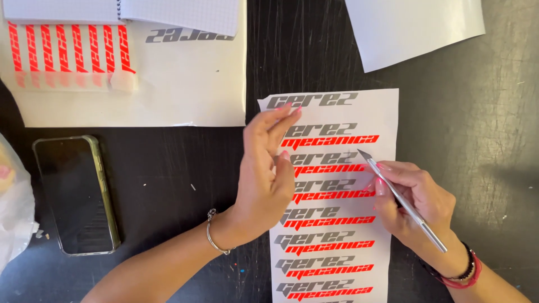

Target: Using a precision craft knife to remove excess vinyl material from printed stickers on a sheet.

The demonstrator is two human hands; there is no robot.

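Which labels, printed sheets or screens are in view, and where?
Long white decal sheet with repeated grey and red-orange lettering: centre, under both hands.
Large white backing sheet with red-orange strips and one grey word: top left.
Blank white sheet: top right.
Squared-paper spiral notebook: top edge, left.
Dark-screened smartphone in green case: left, screen off.

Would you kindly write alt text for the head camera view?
A right hand holds a silver craft knife over a white sticker sheet of grey and red decals, while the left hand rests fingertips on it. A smartphone lies left on the black table.
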